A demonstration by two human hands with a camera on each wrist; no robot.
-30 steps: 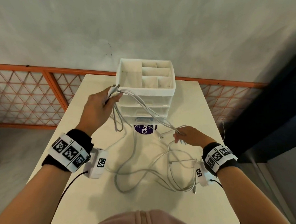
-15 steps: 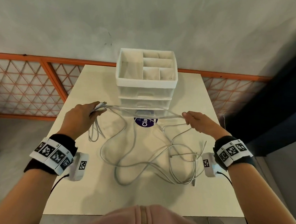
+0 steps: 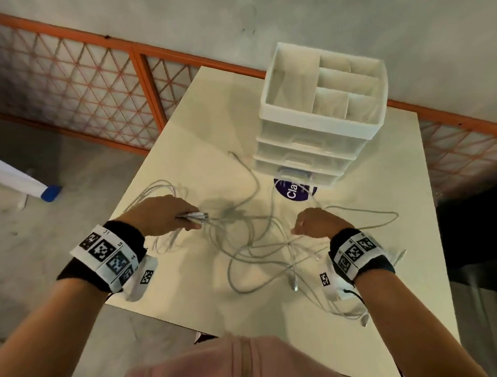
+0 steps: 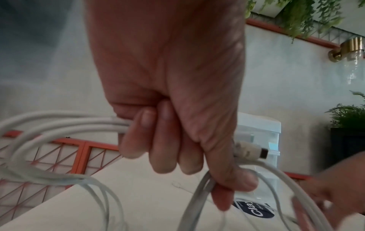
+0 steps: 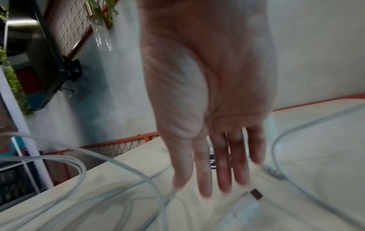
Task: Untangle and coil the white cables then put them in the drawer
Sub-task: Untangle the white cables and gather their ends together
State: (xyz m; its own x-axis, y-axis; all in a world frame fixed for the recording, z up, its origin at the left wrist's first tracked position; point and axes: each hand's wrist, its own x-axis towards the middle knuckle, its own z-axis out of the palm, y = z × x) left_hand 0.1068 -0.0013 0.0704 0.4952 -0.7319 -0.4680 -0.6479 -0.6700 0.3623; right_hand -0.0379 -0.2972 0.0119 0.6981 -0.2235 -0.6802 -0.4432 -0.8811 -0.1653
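Observation:
Several white cables (image 3: 260,246) lie tangled on the cream table (image 3: 196,133) between my hands. My left hand (image 3: 184,219) grips a bundle of cable loops (image 4: 59,125) just above the near left of the table, with connector plugs (image 3: 197,217) sticking out past the thumb (image 4: 233,176). Over the tangle hovers my right hand (image 3: 311,222); in the right wrist view its fingers (image 5: 223,171) point straight down and hold nothing. A loose plug (image 5: 254,195) lies under them. The white drawer unit (image 3: 319,130) stands at the back of the table, its drawers closed.
A purple round sticker (image 3: 293,191) is on the table in front of the drawer unit. An orange lattice fence (image 3: 87,90) runs behind the table. The table's near edge (image 3: 192,324) is close to my body. A white object with a blue end (image 3: 50,193) lies on the floor at left.
Both hands have dropped toward the table. The left hand brought its bundle down and nearer to me. The right hand let go of the strand it was pinching and opened.

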